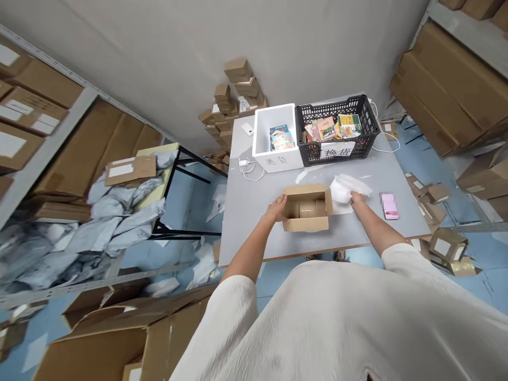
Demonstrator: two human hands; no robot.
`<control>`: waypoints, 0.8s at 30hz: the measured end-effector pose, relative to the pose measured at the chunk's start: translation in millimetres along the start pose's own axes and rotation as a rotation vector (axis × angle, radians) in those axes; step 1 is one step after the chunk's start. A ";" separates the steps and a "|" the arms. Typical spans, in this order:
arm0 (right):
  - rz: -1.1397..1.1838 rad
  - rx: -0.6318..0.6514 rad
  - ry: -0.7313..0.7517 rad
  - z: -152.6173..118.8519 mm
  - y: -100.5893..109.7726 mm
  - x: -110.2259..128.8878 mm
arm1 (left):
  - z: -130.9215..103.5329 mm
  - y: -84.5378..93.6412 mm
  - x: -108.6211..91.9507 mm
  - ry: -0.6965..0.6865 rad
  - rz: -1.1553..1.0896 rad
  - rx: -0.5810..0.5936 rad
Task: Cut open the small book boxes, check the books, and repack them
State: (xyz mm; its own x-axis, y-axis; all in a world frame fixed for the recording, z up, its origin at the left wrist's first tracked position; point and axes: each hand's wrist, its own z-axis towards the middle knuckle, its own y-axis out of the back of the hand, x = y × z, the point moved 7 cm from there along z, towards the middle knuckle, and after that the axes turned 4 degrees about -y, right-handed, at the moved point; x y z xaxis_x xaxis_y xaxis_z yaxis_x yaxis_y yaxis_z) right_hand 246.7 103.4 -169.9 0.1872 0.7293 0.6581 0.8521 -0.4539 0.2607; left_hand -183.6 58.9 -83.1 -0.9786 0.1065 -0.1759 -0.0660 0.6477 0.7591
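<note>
An open cardboard box (pixel 305 224) sits on the grey table, its flaps spread and its inside showing bare brown board. At its left end, my left hand (pixel 277 207) grips the side wall, fingers along the edge. To the right of the box, my right hand (pixel 357 199) is closed on a crumpled white packing sheet (pixel 345 186), which may be foam or bubble wrap. That sheet lies against the right flap of the box, and its lower edge rests on the tabletop.
Behind the box stand a white foam bin (pixel 278 160) and a black plastic crate (pixel 337 153), both holding books. A pink-screened phone (pixel 389 205) lies on the table (pixel 250 233) at right. Shelves with cartons flank both sides; a large open carton (pixel 99 349) stands lower left.
</note>
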 end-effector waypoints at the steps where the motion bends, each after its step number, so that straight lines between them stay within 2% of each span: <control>1: 0.008 -0.016 -0.042 2.0 -1.2 -5.6 | 0.6 -1.6 1.8 0.002 0.001 -0.003; 7: 0.046 -0.011 -0.128 0.6 -0.2 -20.1 | 4.7 -6.6 9.7 0.002 -0.024 -0.009; 14: 0.029 0.048 -0.013 -30.2 6.8 -19.9 | 12.2 -3.2 9.1 -0.034 -0.057 -0.040; 15: 0.001 0.081 0.042 -37.3 4.1 -18.5 | 12.9 -3.0 8.6 -0.039 -0.063 -0.045; 20: -0.359 0.329 0.611 -90.5 -25.4 2.4 | 10.4 -1.9 4.5 -0.064 -0.080 -0.066; 24: -0.642 0.565 0.939 -137.3 -48.9 -0.9 | 0.7 1.2 0.9 -0.097 -0.093 -0.092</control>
State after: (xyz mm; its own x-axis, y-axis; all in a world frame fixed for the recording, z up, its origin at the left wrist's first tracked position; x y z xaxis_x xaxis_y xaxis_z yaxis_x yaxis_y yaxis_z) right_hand 137.7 54.6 -86.3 -0.5550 -0.0106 0.8318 0.7933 0.2942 0.5330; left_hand -184.5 60.4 -82.9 -0.9444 0.1247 -0.3044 -0.1771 0.5870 0.7900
